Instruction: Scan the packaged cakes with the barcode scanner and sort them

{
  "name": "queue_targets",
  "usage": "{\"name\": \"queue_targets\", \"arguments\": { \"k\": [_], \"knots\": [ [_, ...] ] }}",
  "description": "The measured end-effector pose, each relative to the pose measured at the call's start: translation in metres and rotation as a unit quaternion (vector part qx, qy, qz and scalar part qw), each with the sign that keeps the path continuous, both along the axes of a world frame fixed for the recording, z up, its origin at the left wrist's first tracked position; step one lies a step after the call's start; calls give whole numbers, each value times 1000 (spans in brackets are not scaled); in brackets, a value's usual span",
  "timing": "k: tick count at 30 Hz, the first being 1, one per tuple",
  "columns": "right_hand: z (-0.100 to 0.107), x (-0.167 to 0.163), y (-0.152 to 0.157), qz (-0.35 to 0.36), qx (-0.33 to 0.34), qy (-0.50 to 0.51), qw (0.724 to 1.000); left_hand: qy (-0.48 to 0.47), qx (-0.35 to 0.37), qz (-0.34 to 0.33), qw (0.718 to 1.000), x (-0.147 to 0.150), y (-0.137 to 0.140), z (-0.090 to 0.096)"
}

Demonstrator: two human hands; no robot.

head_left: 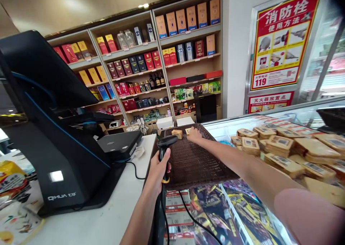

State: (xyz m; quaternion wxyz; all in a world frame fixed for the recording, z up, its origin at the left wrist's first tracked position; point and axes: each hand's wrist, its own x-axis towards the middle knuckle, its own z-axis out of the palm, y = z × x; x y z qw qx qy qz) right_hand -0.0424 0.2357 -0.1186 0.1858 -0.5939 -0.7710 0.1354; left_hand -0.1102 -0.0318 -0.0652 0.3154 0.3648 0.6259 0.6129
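Observation:
My left hand (159, 166) is wrapped around the handle of a black barcode scanner (167, 141). The scanner's head points over a brown woven tray (199, 162). Toward the far end of that tray, my right hand (194, 134) has its fingers curled at a small tan package (188, 131) with a pale label. A second tan package (177, 134) lies just left of it on the tray. My right fingertips are partly hidden by the hand itself.
A black checkout terminal (61, 158) stands on the white counter (118, 202) at left. Many labelled tan packages (280, 146) are piled at right. Snack packs (215, 209) lie below the tray, crossed by a black cable (199, 221). Shelves of boxes (140, 63) line the back.

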Motion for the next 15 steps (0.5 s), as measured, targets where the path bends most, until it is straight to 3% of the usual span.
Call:
{"name": "queue_targets", "arguments": {
  "k": [3,7,12,15],
  "knots": [
    [-9,-13,12,-40,-10,22,999,0,0,-1,1000,-2,0,-2],
    [-16,-12,22,-44,-25,35,998,3,3,-16,1000,-4,2,-7],
    [-14,9,20,-11,-19,19,1000,-3,-4,-12,1000,2,5,-7],
    [-6,32,6,18,19,8,1000,-2,-1,-17,1000,11,7,-1]
  ]
}}
